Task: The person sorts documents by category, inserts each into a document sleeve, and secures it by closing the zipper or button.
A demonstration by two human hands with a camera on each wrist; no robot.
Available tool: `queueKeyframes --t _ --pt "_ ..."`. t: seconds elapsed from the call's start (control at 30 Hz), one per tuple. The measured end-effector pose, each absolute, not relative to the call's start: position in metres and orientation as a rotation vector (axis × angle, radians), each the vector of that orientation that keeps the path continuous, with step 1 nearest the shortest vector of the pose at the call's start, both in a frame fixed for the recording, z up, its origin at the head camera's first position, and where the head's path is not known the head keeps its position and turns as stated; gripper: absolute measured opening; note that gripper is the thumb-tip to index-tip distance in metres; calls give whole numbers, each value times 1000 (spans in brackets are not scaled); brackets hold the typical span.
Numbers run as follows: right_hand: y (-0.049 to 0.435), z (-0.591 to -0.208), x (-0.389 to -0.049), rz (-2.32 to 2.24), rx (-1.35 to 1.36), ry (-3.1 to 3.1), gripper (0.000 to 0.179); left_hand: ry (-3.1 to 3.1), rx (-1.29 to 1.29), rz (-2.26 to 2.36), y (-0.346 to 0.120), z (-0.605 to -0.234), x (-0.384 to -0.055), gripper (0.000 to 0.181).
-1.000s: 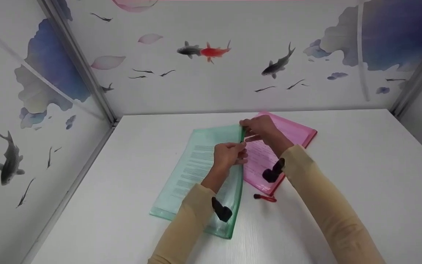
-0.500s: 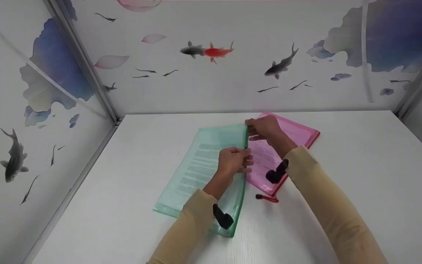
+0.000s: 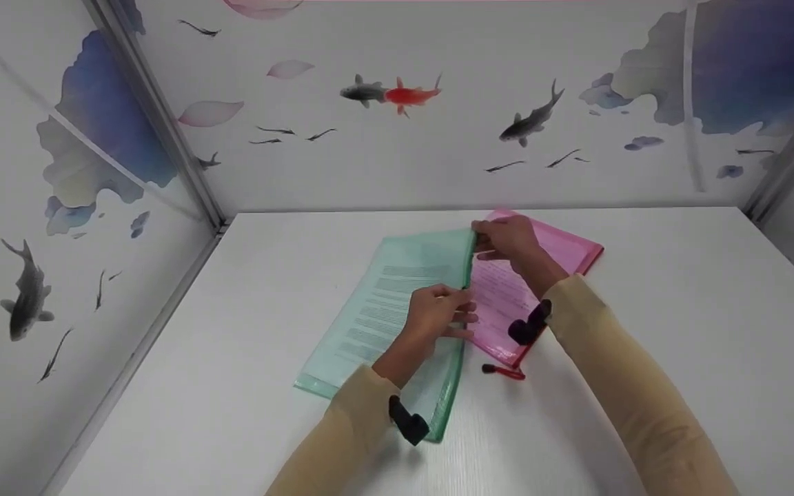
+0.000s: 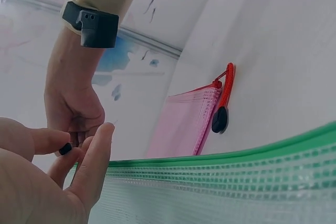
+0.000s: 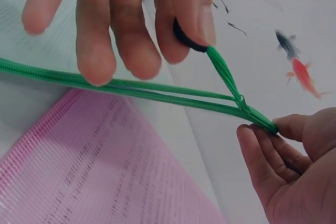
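A translucent green zip document pouch point(image 3: 414, 255) with printed sheets inside slants across the table, its zipper edge on the right raised. My left hand point(image 3: 431, 317) pinches the black end point(image 4: 65, 149) of its green pull cord point(image 5: 223, 74) between thumb and index finger, the other fingers spread. At the far corner, my right hand point(image 3: 515, 238) pinches the zipper's end, as the right wrist view shows up close. The slider point(image 5: 241, 103) sits near that end, and the two zipper tracks stand apart on the side toward my left hand.
Under and to the right of the green pouch lies a pink zip pouch point(image 3: 562, 244) with printed sheets. Its red pull cord point(image 3: 507, 372) rests on the white table point(image 3: 231, 324). A patterned wall point(image 3: 424, 158) rises behind the table's far edge.
The green pouch's far corner has shifted slightly right along with my right hand. My left hand has come a little nearer to me along the zipper edge.
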State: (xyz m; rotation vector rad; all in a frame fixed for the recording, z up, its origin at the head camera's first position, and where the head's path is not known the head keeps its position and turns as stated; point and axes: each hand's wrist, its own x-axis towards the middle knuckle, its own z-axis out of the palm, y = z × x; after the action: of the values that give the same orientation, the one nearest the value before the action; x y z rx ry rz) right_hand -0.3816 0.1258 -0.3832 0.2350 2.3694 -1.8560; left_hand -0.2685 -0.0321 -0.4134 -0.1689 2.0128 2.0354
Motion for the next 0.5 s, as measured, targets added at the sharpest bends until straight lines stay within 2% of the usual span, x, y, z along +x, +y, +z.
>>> queueKeyframes --t 0.5 --pt "131 -378 -375 -1923 201 2346 44 2027 -71 1945 -47 -429 -242 24"
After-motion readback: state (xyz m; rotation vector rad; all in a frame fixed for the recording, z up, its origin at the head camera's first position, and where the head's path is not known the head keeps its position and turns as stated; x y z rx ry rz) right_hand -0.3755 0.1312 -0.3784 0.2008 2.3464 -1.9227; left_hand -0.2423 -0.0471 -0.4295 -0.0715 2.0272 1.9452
